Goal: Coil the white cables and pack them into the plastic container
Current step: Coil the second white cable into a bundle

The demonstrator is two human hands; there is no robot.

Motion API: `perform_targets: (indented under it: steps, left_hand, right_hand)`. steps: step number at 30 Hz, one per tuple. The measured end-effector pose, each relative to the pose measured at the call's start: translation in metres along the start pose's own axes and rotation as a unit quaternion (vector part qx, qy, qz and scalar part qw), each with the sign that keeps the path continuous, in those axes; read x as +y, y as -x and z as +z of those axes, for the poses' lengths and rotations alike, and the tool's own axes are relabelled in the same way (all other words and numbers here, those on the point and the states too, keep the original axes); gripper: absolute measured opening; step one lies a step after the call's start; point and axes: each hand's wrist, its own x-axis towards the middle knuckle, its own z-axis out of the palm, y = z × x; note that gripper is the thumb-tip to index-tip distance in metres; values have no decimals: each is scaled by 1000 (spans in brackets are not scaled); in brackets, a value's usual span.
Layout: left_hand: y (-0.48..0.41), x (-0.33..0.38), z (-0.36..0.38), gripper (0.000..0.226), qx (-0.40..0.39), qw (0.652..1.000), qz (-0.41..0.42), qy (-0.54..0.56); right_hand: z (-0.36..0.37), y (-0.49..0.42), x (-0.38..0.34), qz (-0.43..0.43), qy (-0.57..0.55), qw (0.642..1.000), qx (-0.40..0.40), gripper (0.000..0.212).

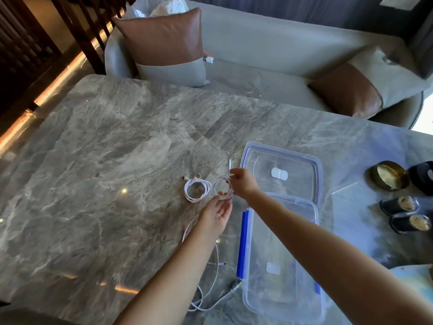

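A small coil of white cable (222, 187) is held over the marble table between both hands. My left hand (216, 213) grips its lower edge and my right hand (242, 182) pinches its upper right side, with a connector end (229, 164) sticking up. A second coiled white cable (196, 187) lies flat on the table just left of it. Loose white cable (210, 294) trails on the table under my left forearm. The clear plastic container (281, 277) with blue clips sits to the right, partly under my right arm. Its clear lid (281, 170) lies behind it.
A gold bowl (389, 175), a dark object and two small dark jars (407, 215) stand at the table's right edge. Beyond the table is a grey sofa with brown cushions (164, 43) and a white charger plug (208, 59). Dark wooden slats stand at far left.
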Motion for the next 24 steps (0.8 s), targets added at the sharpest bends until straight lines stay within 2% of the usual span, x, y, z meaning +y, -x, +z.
perform_targets:
  steps: [2, 5, 9, 13, 16, 18, 19, 21, 22, 23, 24]
  left_hand:
    - [-7, -8, 0, 18, 10, 999, -19, 46]
    - [-16, -14, 5, 16, 41, 995, -36, 85]
    - [-22, -14, 5, 16, 61, 994, -50, 74]
    - [-25, -13, 0, 18, 54, 996, -68, 35]
    - [-16, -10, -8, 31, 20, 997, -73, -34]
    - [-5, -8, -18, 26, -13, 988, -36, -148]
    - [-1, -5, -24, 19, -17, 977, 10, -212]
    - [11, 5, -40, 12, -16, 933, 157, -323]
    - [16, 12, -49, 19, -20, 888, 237, -393]
    - [19, 19, -56, 25, -28, 821, 307, -481]
    - [21, 26, -63, 29, -41, 727, 358, -584]
  right_hand:
    - [2, -13, -1, -25, 105, 994, -20, 21]
    - [6, -30, 2, -24, 197, 979, -49, 16]
    - [12, -37, 5, -23, 262, 963, -60, 31]
    - [13, -37, 7, -37, 293, 954, -58, 33]
    - [12, -32, 5, -45, 304, 950, -57, 35]
    - [10, -26, 4, -91, 311, 945, -48, 42]
    - [9, -23, 4, -126, 307, 943, -38, 49]
    - [6, -12, 4, -186, 285, 940, -16, 59]
    - [5, -6, 5, -200, 278, 939, -14, 57]
    - [6, 1, 7, -201, 279, 939, -24, 52]
    - [8, 9, 11, -195, 290, 936, -45, 45]
